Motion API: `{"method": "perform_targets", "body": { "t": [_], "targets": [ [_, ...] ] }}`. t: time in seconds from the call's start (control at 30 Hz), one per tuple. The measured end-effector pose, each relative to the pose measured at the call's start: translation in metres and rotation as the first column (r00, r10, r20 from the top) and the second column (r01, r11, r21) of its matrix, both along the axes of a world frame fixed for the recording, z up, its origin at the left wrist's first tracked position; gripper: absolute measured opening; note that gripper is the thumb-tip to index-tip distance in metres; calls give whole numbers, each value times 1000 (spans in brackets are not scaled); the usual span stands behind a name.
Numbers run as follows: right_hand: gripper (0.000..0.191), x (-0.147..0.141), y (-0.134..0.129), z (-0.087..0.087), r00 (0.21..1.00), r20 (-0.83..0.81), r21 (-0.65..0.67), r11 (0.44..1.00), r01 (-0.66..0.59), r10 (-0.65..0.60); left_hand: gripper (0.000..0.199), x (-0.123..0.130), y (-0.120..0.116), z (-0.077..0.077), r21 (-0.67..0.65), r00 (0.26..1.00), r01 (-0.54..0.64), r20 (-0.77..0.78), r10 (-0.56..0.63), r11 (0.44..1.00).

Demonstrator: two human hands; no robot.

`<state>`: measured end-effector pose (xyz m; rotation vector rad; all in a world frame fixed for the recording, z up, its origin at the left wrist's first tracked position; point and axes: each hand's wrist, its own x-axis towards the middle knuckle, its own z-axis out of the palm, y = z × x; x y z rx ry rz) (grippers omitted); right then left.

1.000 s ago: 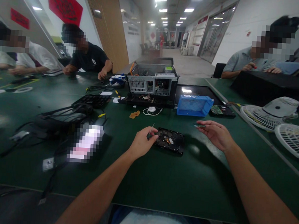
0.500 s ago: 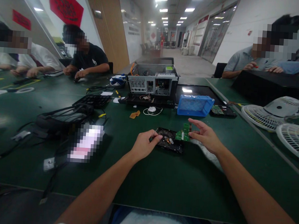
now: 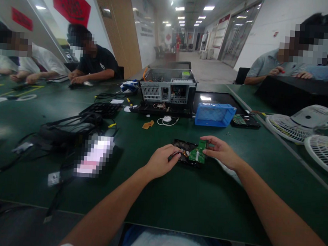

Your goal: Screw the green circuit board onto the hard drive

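Observation:
A black hard drive [image 3: 182, 146] lies on the green table in front of me. My right hand [image 3: 220, 151] pinches a green circuit board [image 3: 197, 155] by its upper right edge. The board is tilted over the drive's right part; whether they touch I cannot tell. At the drive's left end is my left hand [image 3: 163, 158], its fingers closed around a thin dark tool [image 3: 173, 156] whose exact kind is hidden. Small coloured parts show on the drive beside these fingertips.
Beyond the drive stand a blue plastic bin [image 3: 215, 115] and an opened computer case [image 3: 168, 89]. A second drive [image 3: 245, 121] lies right of the bin. White fan parts [image 3: 301, 123] are at far right, a lit phone [image 3: 94, 155] and black straps [image 3: 65, 131] at left. Co-workers sit across.
My right hand has brought the circuit board left and lower over the drive. My left hand has turned, its fingers now reaching further over the drive's left end.

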<state>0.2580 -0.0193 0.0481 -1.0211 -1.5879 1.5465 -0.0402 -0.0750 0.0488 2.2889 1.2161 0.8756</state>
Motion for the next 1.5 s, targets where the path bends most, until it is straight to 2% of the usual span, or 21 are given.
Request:
{"method": "perform_targets", "body": {
  "t": [0.13,0.53,0.63,0.73,0.8,0.9,1.0,1.23,1.4,1.5],
  "targets": [
    [54,-2,-1,-2,999,-5,-7,999,-41,41,22,-2,2,-2,-2,1000,-16,9,16,1000],
    [53,-5,-1,-5,999,-1,19,999,-39,39,24,3,-1,2,-40,1000,-1,17,1,999],
    [53,-6,-1,-6,999,12,33,999,-37,36,28,4,-5,5,-103,998,54,-10,-55,993],
    [53,-6,-1,-9,998,55,48,998,-43,41,44,4,-10,6,-202,986,115,-100,-137,973],
    [54,-6,0,-10,996,77,59,997,-43,38,58,6,-12,3,-243,965,162,-163,-205,956],
    [55,-6,0,-11,996,86,72,997,-25,18,64,9,-13,-3,-254,941,195,-223,-254,947],
    [55,-6,0,-10,995,101,84,996,-4,-4,64,10,-12,-8,-259,945,180,-223,-240,949],
    [50,-5,2,-13,982,184,100,995,18,-36,60,9,-10,-5,-265,946,189,-210,-248,945],
    [48,-2,4,-15,960,270,157,987,38,-80,59,9,-10,-8,-257,945,191,-213,-249,947],
    [48,-1,4,-15,953,296,128,991,29,-66,58,9,-9,-8,-250,947,189,-209,-243,950]
  ]
}}
